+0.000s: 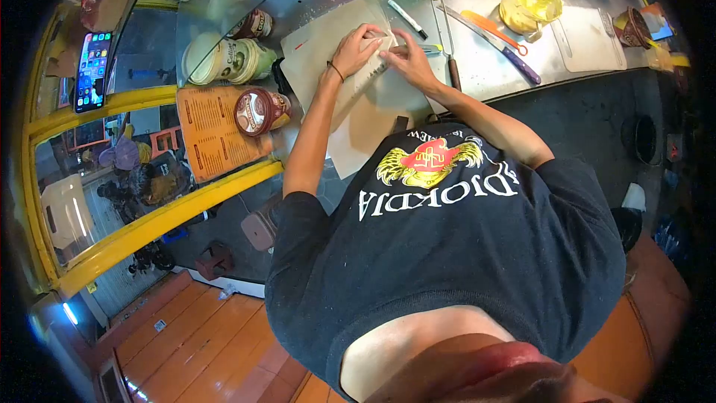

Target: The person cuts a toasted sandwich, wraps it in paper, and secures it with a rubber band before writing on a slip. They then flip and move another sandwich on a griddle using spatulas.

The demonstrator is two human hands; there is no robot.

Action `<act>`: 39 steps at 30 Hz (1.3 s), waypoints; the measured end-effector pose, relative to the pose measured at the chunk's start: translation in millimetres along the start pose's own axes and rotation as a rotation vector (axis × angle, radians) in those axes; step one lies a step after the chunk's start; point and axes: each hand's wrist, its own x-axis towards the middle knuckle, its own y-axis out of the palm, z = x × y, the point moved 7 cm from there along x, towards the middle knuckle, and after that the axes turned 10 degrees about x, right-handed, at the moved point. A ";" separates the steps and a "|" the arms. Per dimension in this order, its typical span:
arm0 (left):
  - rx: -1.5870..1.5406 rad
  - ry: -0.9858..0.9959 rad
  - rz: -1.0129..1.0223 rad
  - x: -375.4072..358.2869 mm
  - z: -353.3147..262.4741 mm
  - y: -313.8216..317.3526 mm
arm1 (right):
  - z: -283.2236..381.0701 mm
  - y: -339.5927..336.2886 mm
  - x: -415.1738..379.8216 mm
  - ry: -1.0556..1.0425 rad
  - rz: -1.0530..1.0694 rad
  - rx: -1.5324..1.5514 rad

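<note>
Both hands meet over pale brown paper sheets point(354, 130) on the metal counter. My left hand point(356, 48) has its fingers closed on a raised, folded part of the paper point(371, 67). From the other side, my right hand point(409, 61) pinches the same paper, thumb and fingers close to the left fingertips. Some dark print or writing shows on the fold, too small to read. A white marker with a black cap point(408, 19) lies just beyond the right hand. A slim green-and-blue item point(431, 49) pokes out beside the right fingers, partly hidden.
To the right lie a purple-handled knife point(522, 66), an orange utensil point(492, 30), a jug of yellow spread point(526, 4) and a white cutting board point(589, 41). Leftward stand tubs point(253, 61), a brown-lidded jar point(261, 110), an orange menu point(212, 138) and a phone point(93, 71).
</note>
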 end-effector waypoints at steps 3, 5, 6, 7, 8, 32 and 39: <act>0.084 0.028 -0.035 -0.5 2.8 -2.1 | -3.4 -11.7 0.2 -0.127 -0.093 0.010; 0.357 0.111 -0.059 -0.1 -0.6 -3.2 | -35.0 -9.0 15.8 0.081 0.123 -0.393; 0.358 0.112 -0.059 0.3 1.4 -3.1 | -35.9 -7.2 19.8 0.080 0.122 -0.393; 0.323 0.119 -0.046 1.4 2.8 -1.6 | -31.8 -14.6 25.6 0.036 -0.044 -0.225; 0.286 0.124 -0.031 1.4 4.3 0.9 | -30.0 -23.8 28.5 -0.006 -0.209 -0.056; 0.037 -0.050 0.195 9.5 26.3 17.7 | -2.4 -43.7 23.1 -0.297 0.350 -0.649; 0.007 -0.099 0.182 9.6 26.0 16.3 | -5.0 -18.8 26.4 -0.349 0.192 -0.520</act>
